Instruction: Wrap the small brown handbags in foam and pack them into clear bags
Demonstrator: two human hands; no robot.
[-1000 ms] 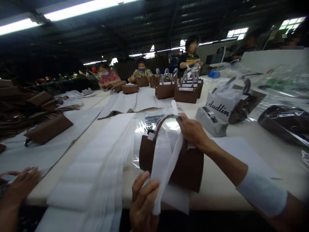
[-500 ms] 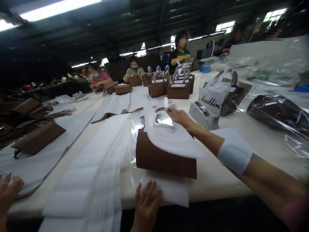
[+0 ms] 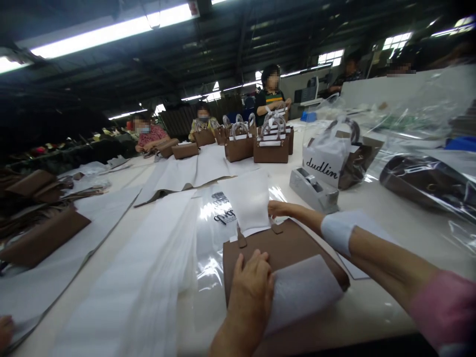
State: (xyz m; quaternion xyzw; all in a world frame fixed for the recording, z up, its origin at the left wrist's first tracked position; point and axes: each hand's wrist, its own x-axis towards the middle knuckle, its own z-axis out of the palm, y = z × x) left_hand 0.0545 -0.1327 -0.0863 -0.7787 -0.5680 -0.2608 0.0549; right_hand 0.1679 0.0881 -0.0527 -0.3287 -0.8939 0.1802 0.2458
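A brown leather handbag lies flat on the table in front of me, with two small leather tabs at its far edge. My left hand rests flat on its face, pressing on the bag. A white foam sheet wraps its near right end, under my hand's edge. Another white sheet stands up beyond the bag, hiding the handles. My right hand reaches in from the right, fingertips at that sheet and the bag's far edge. A clear printed plastic bag lies beneath.
A long stack of white foam sheets lies to my left. A grey tape dispenser and a white "dudlin" bag stand to the right. Wrapped brown handbags stand farther along the table, with co-workers seated beyond.
The foam sheet has gone from draping over the bag to wrapping its near right end. My left hand has moved up onto the bag, and the view has swung slightly.
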